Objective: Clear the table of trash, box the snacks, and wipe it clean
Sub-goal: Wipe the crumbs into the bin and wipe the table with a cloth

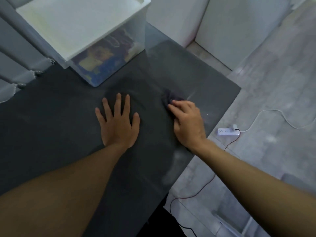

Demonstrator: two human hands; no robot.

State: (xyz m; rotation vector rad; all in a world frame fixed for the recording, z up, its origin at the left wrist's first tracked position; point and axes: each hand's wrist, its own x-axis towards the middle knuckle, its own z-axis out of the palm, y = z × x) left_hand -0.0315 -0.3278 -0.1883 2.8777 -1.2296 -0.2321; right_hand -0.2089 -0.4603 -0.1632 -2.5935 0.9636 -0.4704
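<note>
Here, the dark cloth point(168, 98) is being gripped in the right hand point(188, 124), fingers curled, near the right edge of the table point(51, 134). The left hand point(118, 124) is being pressed flat, fingers spread, mid-table, before the lidded snack box point(77, 28).

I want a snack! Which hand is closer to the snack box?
Left. The left hand lies flat just before the box; the right hand is farther right, gripping a cloth.

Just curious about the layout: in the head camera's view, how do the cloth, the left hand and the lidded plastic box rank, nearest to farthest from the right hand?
1. Cloth: gripped by the right hand itself.
2. Left hand: flat on the table, to its left.
3. Lidded plastic box: farther back, to the left.
</note>
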